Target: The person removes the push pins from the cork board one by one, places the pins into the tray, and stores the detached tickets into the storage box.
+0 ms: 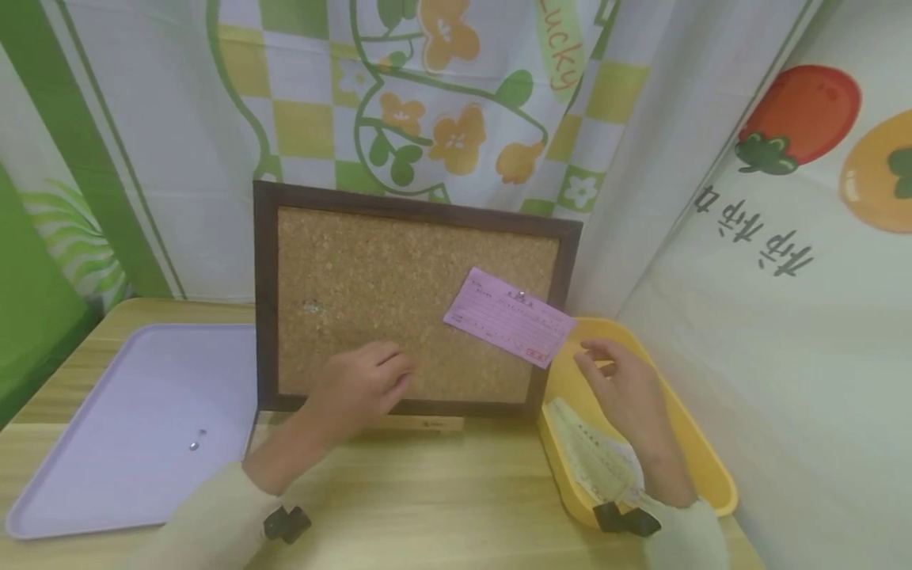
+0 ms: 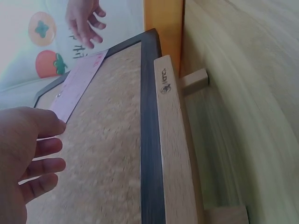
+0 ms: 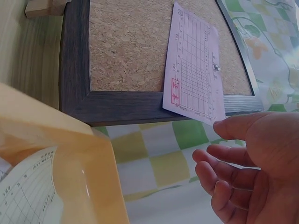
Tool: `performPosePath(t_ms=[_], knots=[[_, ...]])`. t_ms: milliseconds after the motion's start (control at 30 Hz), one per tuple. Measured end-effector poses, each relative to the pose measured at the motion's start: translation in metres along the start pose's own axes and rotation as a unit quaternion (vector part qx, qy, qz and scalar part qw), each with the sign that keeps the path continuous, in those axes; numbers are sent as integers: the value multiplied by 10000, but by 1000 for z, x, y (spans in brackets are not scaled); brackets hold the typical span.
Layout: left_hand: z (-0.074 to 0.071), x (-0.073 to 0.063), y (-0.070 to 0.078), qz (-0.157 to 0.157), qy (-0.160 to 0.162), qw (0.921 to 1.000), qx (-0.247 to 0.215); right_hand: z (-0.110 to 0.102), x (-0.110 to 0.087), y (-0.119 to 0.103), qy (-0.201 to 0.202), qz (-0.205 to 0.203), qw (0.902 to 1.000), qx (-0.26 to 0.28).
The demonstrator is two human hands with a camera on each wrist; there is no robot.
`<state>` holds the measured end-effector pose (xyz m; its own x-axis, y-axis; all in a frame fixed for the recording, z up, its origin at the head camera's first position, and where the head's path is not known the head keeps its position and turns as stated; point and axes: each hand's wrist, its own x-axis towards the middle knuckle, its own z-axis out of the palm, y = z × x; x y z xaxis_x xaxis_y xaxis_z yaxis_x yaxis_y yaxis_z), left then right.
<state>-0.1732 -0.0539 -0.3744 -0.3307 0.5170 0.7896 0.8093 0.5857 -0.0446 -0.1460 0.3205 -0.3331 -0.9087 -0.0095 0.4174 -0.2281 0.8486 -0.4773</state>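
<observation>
A pink printed slip (image 1: 509, 318) hangs tilted on the right side of a dark-framed cork board (image 1: 370, 277). One clear pushpin (image 1: 522, 295) is at its top edge, and its lower right corner overlaps the frame. My left hand (image 1: 363, 380), fingers loosely bent and holding nothing, is before the lower middle of the board. Beyond the slip's right corner is my right hand (image 1: 630, 388), also with nothing in it. In the right wrist view, the right thumb (image 3: 229, 127) is right by the edge of the slip (image 3: 194, 65), with the other fingers loosely curled below.
Another clear pin (image 1: 311, 306) shows on the cork's left. At left, a lilac tray (image 1: 135, 396) bears small pins (image 1: 194, 446). The yellow bin (image 1: 701, 443) on the right holds pale printed slips (image 1: 591, 447). A wooden stand (image 2: 175, 140) supports the board; a patterned curtain (image 1: 306, 79) hangs behind.
</observation>
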Motion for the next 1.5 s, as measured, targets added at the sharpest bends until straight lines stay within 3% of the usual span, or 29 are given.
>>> performPosePath(t_ms=[300,567,833,1200,1500], knots=[[24,26,7,12,-140,9999,-95,13,12,-3,70,-4,9993,358],[40,49,15,78,63,9999,-108,15,17,-5,-101,195,9985,500],[56,66,20,297,48,9995,68,18,18,-5,-113,227,9979,600],[65,91,24,171,-172,9997,-51,19,18,-11,-45,468,9950,878],[71,110,23,436,75,9982,411,20,16,-13,80,107,9922,1237]])
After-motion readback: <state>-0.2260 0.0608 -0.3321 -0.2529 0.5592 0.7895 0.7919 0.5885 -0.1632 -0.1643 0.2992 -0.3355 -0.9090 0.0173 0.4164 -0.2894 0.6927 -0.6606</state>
